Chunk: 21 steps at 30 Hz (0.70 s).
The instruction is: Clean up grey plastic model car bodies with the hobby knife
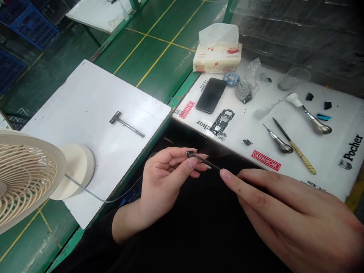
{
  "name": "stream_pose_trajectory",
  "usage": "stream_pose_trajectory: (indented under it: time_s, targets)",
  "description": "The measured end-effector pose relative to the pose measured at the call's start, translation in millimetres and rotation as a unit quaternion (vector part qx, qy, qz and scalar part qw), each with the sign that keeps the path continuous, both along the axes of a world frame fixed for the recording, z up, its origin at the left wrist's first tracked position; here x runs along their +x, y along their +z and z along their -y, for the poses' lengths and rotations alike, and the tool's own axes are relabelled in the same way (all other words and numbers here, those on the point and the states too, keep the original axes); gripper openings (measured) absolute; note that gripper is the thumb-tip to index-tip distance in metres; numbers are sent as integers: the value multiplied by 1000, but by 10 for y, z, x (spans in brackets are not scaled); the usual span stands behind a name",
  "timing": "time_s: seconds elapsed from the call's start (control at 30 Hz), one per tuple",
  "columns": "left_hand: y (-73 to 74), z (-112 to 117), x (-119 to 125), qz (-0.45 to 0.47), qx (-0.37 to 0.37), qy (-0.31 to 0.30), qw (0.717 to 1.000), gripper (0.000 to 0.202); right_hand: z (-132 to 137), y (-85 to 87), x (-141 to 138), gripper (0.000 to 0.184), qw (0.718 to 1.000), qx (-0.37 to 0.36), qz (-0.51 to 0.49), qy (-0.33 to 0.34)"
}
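Note:
My left hand (167, 174) is closed in a pinch on a small dark part (190, 154) held over my lap. My right hand (287, 212) is closed on a thin dark tool (210, 163), a file or pick, whose tip touches that part. Both hands hover just in front of the white work board (327, 159). On the board lie a small dark car-shaped piece (223, 120), a tiny dark bit (247, 142), and several hand tools (280, 142).
A black phone (211, 94), tissue pack (217, 53), plastic bag (250, 81) and clear cup (294, 77) sit on the board's far side. Left, a white board (85, 113) carries a T-shaped metal key (125, 122). A cream fan (25, 174) stands at lower left.

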State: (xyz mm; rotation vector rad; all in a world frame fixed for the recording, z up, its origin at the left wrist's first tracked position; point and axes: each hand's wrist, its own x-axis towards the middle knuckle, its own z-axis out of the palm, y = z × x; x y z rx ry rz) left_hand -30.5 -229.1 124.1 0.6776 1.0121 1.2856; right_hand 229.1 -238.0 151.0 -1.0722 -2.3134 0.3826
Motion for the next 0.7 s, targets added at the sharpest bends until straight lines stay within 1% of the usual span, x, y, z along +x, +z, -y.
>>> stream_pose_trajectory:
  time_s: [0.17, 0.37, 0.43, 0.53, 0.63, 0.7]
  targets:
    - [7, 6, -14, -17, 16, 4, 1000, 12, 2, -10, -5, 62, 1000, -2, -9, 15]
    - [44, -20, -41, 2, -5, -15, 1000, 11, -14, -21, 4, 61, 999, -21, -25, -1]
    - [56, -32, -40, 24, -20, -23, 999, 14, -40, -8, 1, 62, 999, -27, -28, -3]
    - [55, -45, -43, 52, -37, -31, 997, 23, -90, 8, -12, 58, 999, -34, -28, -7]
    - [34, -42, -59, 49, -34, -27, 998, 26, -103, 11, -17, 54, 998, -47, -39, -10]
    - [24, -30, -74, 40, -31, -29, 998, 25, -80, 7, -7, 57, 997, -49, -52, -14]
